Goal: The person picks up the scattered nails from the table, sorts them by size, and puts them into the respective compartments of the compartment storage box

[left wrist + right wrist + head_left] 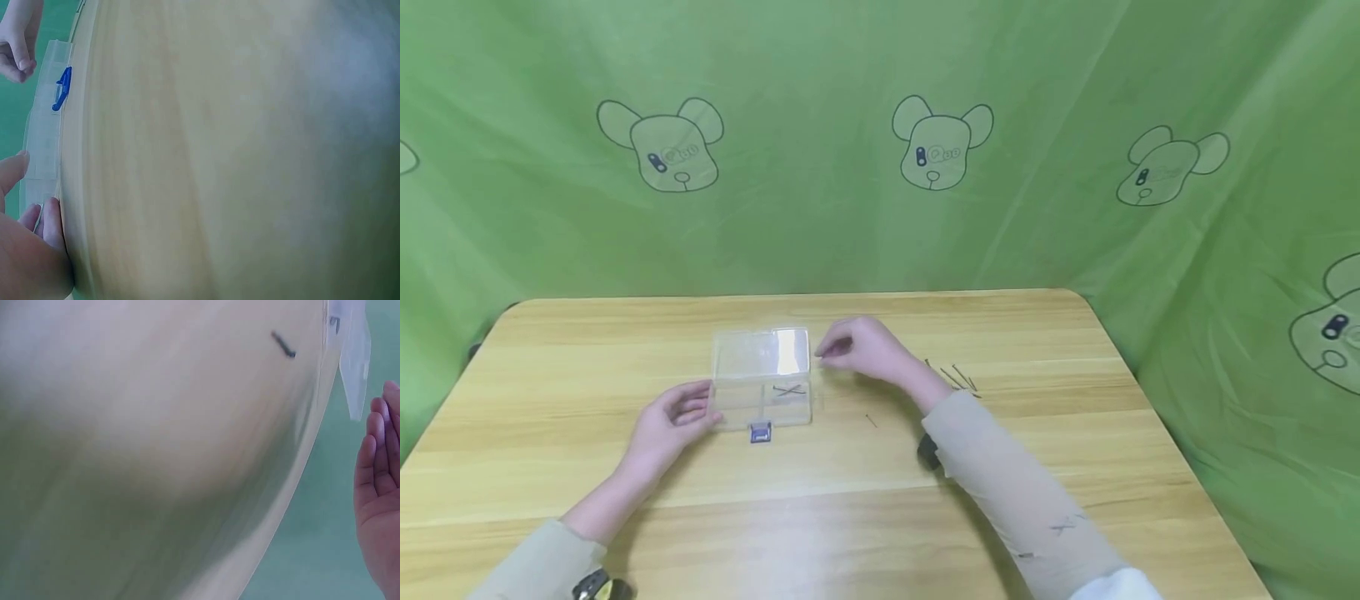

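Note:
An open clear plastic storage box (737,408) lies on the table, its lid tilted back and a blue latch (761,432) at its front. Two thin nails (788,390) lie crossed in the right compartment. My left hand (666,425) grips the box's left side, thumb at the front corner; in the left wrist view the thumb (14,172) and fingers sit around its end. My right hand (868,350) hovers just right of the lid, thumb and fingertips together. Whether something small is between them is too small to tell. One short nail (871,421) lies on the table below it.
Several longer nails (958,377) lie on the wooden table (850,533) beyond the right forearm, partly covered by it. A green curtain (820,233) printed with mouse heads hangs behind the table and along its sides.

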